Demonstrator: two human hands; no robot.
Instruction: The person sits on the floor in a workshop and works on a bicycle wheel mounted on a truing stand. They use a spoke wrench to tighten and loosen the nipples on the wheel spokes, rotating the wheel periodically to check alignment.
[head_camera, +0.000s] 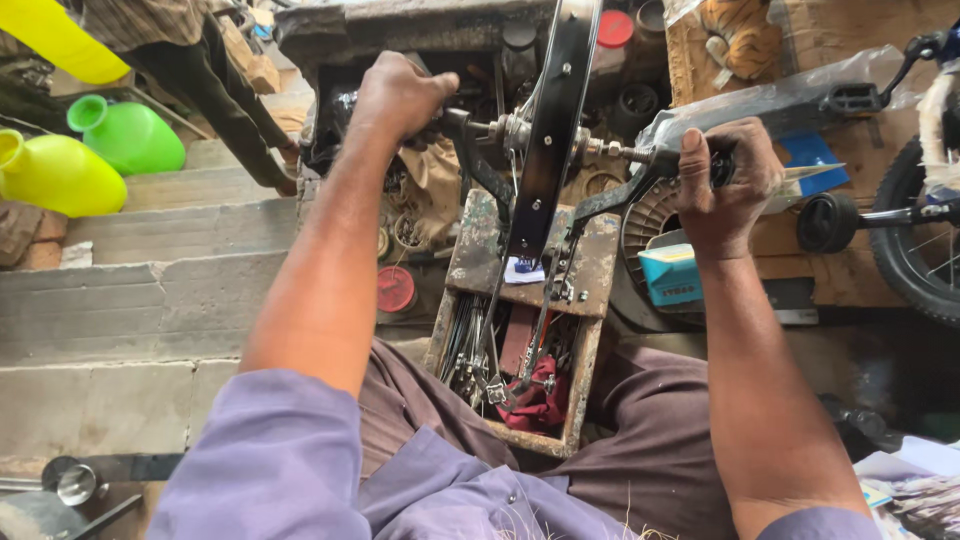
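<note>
my right hand (728, 178) is wrapped tight round a dark tool on the threaded axle end (625, 152), thumb up, fingers curled fully closed. my left hand (400, 95) is a closed fist on the other end of the axle, gripping what i think is a second tool, though my knuckles hide it. between them the wheel rim (548, 130) stands on edge, black and narrow, straight up from the wooden tool box (590, 265) wedged between my knees. spokes (465, 345) and a red rag (540, 400) lie inside that box. to do this well, i'd keep both wrists level and counter one hand against the other so the rim stays upright. a small blue carton (668, 275) sits just right of the box, green and yellow jugs (90, 150) well off left.
</note>
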